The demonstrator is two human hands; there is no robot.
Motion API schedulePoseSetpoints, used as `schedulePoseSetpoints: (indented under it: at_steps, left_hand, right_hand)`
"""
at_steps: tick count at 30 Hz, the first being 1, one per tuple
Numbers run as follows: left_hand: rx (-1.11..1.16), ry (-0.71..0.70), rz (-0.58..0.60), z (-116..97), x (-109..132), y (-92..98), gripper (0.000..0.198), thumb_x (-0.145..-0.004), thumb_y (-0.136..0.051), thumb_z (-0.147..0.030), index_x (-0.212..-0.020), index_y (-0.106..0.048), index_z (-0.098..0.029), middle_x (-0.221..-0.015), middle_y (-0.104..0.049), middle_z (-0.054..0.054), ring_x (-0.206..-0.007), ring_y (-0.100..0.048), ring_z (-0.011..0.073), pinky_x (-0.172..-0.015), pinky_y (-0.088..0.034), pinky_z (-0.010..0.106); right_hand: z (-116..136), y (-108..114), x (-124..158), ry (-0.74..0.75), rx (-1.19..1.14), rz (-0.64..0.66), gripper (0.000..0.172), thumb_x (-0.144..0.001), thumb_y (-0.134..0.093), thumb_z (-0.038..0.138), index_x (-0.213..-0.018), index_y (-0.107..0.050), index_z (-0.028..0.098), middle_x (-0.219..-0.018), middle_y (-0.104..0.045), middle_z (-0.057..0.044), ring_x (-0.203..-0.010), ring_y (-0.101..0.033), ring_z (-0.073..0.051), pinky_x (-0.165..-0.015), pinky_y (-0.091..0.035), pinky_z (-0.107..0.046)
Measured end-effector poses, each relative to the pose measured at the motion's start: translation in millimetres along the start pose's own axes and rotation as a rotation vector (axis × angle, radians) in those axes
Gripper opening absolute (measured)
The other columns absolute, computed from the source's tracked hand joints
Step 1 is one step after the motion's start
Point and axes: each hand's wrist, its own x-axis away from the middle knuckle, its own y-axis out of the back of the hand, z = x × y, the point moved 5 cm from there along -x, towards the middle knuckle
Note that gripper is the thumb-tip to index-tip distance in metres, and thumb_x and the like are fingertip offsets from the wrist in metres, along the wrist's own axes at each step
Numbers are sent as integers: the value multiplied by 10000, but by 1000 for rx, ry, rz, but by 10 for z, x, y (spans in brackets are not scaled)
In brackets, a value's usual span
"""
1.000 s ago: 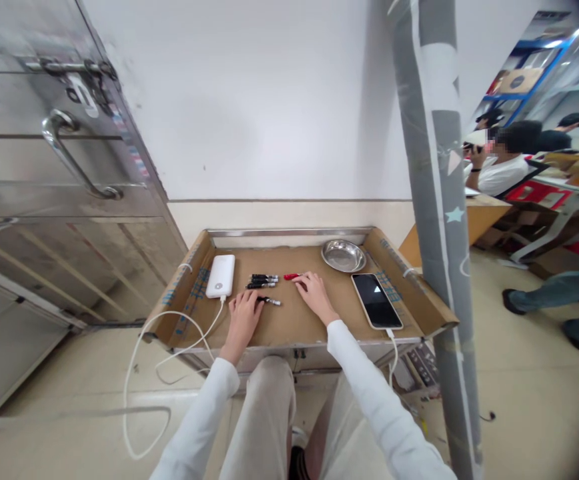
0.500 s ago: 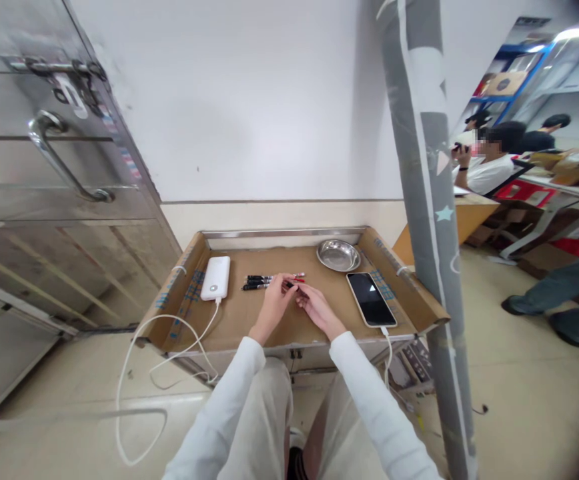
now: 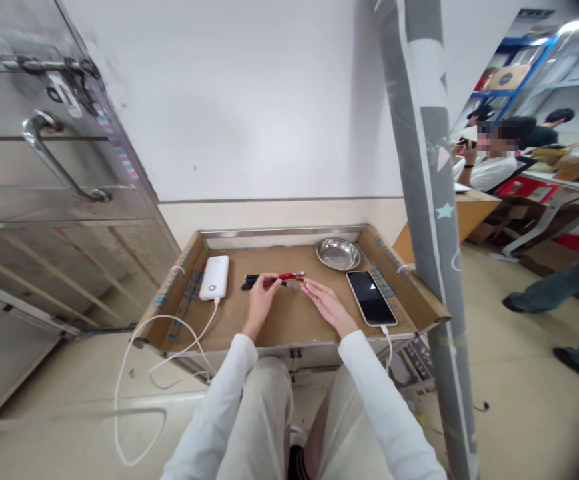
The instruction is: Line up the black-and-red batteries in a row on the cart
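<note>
My left hand (image 3: 263,293) is closed, thumb and fingers pinching a pen (image 3: 290,285) whose dark and clear end sticks out to the right. Beneath and behind these fingers lie other pens (image 3: 250,281) with black ends, partly covered by the hand. A red pen part (image 3: 289,275) shows just beyond the fingertips. To the right, my right hand (image 3: 325,301) is open, its fingers stretched out toward the pen end. Its fingertips are close to a thin red tip; whether they touch it I cannot tell.
Brown cardboard (image 3: 229,327) lines the cart top, with raised sides. A white power bank (image 3: 215,277) with a cable lies left. A steel bowl (image 3: 338,254) and a phone (image 3: 371,298) with a cable lie right. A grey wrapped pipe (image 3: 437,200) stands beside the cart; people sit beyond.
My hands have moved apart: the left to the left, the right slightly right with its fingers straightened. More of the red pen part shows now.
</note>
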Motion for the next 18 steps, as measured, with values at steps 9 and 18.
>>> schedulePoseSetpoints:
  at_steps: [9,18]
  left_hand:
    - [-614,-386,205,-23,31,-382,88,-858,-501,-156,-861,-583,-188,-944,-617,50,-937,-547,206,-908,-407,390]
    - [-728,-465,207,8,176,-294,185,-869,-427,-115,-1014,-530,-170,-1007,-547,89,-989,-514,222,-917,-428,407]
  right_hand:
    - [57,-69,-53,315,654,-45,225,-725,-659,365,-843,-703,178,-872,-706,-58,-742,-629,-167,-735,-504,-326]
    - [46,-242,-80,576,1092,87,178,-803,-531,191,-910,-667,228,-925,-672,-40,-889,-584,-182,-834,-450,-332]
